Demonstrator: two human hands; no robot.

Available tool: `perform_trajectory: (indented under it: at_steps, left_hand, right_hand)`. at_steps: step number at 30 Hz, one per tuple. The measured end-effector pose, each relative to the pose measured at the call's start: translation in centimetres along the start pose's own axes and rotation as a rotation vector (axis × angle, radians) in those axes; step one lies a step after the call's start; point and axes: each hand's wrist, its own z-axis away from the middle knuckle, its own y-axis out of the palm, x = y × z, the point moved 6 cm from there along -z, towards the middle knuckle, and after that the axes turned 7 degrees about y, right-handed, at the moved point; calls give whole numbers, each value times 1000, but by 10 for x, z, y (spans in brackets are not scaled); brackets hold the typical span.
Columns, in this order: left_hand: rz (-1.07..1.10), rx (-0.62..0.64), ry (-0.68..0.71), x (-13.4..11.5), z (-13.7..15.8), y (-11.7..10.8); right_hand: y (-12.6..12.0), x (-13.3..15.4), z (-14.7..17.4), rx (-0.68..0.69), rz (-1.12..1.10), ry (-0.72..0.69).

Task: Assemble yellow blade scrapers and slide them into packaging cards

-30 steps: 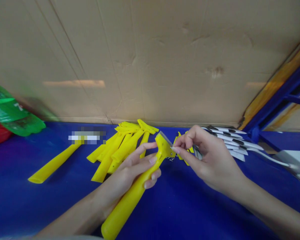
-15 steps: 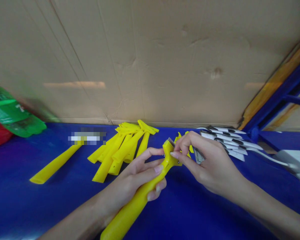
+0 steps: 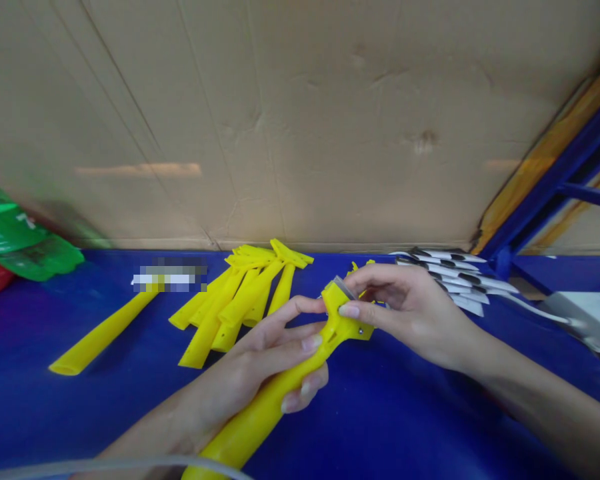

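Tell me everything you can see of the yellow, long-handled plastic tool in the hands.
The yellow, long-handled plastic tool has a smooth, rounded handle narrowing to a neck, then a flared head. A thin grey strip shows at the head's far edge; a small, shiny, screw-like dot marks its face. It slants up rightward, its near end out of frame. The left hand grips the handle; the right hand holds the head.
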Motion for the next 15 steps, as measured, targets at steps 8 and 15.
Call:
perform_trajectory:
  at_steps: [8, 15]
  left_hand:
    - [33, -14, 8, 2, -1, -1]
    - [72, -24, -28, 1, -2, 2]
  right_hand:
    - [4, -3, -1, 14, -84, 26]
    - [3, -2, 1, -12, -70, -13]
